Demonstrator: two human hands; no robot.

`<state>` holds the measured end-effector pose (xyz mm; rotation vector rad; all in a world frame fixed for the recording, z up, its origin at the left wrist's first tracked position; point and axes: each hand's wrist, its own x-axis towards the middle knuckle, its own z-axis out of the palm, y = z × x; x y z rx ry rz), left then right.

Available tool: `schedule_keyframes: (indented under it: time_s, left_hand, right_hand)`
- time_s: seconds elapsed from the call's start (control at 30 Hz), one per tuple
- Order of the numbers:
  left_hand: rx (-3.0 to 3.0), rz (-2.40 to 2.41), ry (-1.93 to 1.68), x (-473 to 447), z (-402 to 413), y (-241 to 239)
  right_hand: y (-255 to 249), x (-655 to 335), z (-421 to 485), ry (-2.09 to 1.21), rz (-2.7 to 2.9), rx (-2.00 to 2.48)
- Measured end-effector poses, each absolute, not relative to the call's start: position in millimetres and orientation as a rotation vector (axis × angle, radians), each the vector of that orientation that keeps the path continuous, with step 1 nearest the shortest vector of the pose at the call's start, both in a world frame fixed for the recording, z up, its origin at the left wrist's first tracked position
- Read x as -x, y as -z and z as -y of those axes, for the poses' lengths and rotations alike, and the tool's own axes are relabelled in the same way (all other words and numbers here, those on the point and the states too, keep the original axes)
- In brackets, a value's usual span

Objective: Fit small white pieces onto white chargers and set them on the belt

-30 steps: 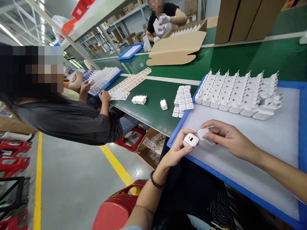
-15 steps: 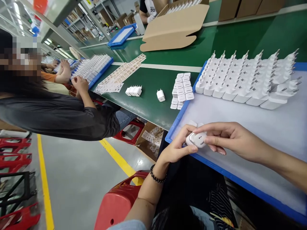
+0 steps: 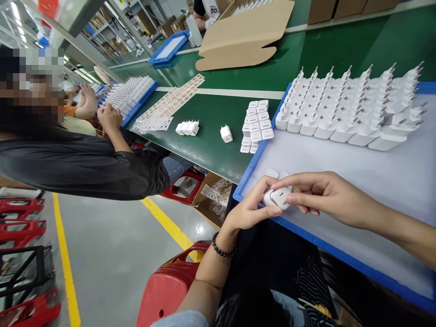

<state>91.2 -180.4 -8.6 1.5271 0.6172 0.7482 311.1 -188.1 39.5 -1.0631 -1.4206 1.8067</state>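
- Left hand [image 3: 254,206]: fingers closed around white charger [image 3: 268,197], above blue tray's [image 3: 251,169] edge.
- Right hand [image 3: 322,197]: fingers pinch white piece [image 3: 281,196] against it.
- Beyond: charger rows [image 3: 340,108], prongs up, on tray.
- Counter [image 3: 207,109], left: stacked white caps [image 3: 257,123], single charger [image 3: 226,134].
- Farther: cardboard box [image 3: 241,41].

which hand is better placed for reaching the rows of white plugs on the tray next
Likely the right hand: it is over the tray, nearer the rows of white plugs. The left hand is at the tray's corner, farther off, gripping a white charger.
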Motion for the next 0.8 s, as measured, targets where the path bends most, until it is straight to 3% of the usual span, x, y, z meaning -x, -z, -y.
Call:
schedule_keyframes:
  time_s: [0.8]
  left_hand:
    - [-1.635, -0.661, -0.726, -90.5, 182.9, 11.0]
  right_hand:
    - [-43.0, -308.2, 189.5, -1.916, 1.345, 1.147]
